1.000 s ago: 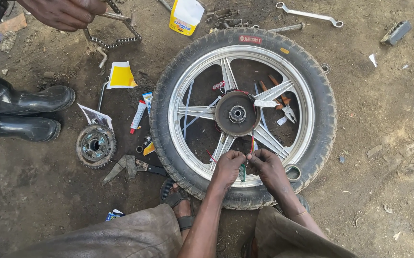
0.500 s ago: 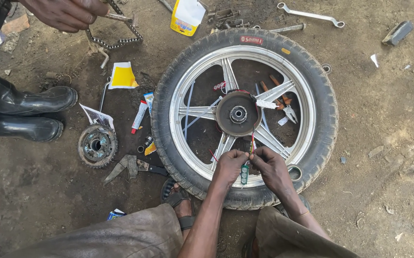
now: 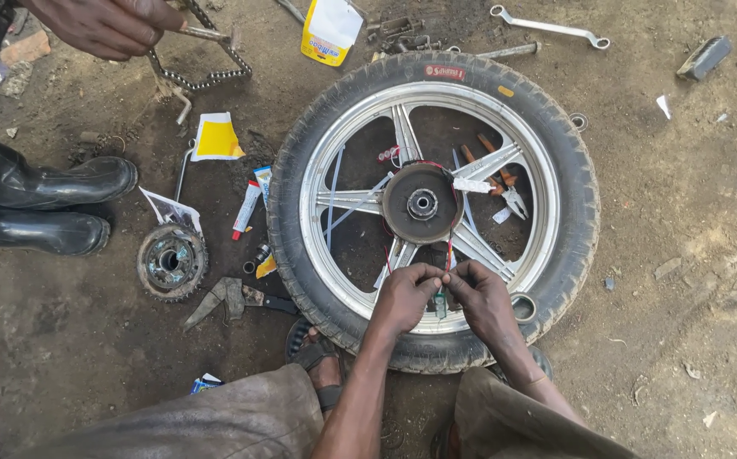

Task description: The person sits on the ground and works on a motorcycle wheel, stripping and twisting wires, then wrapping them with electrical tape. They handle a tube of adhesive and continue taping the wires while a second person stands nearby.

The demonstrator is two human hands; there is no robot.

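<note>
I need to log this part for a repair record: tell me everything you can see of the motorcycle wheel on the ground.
The wheel lies flat on bare dirt. It has a black treaded tyre, a silvery spoked alloy rim, and a dark round hub at its centre. Thin red wires run from the hub toward the near rim, where the left hand and right hand pinch them over a small greenish part. Pliers and screwdrivers lie on the ground between the spokes.

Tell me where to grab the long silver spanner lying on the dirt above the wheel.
Grip the long silver spanner at mid-shaft, coming straight down from above. It lies flat on the dirt ground, its slim bare shaft free on both sides, its wider ends harder to pinch.
</note>
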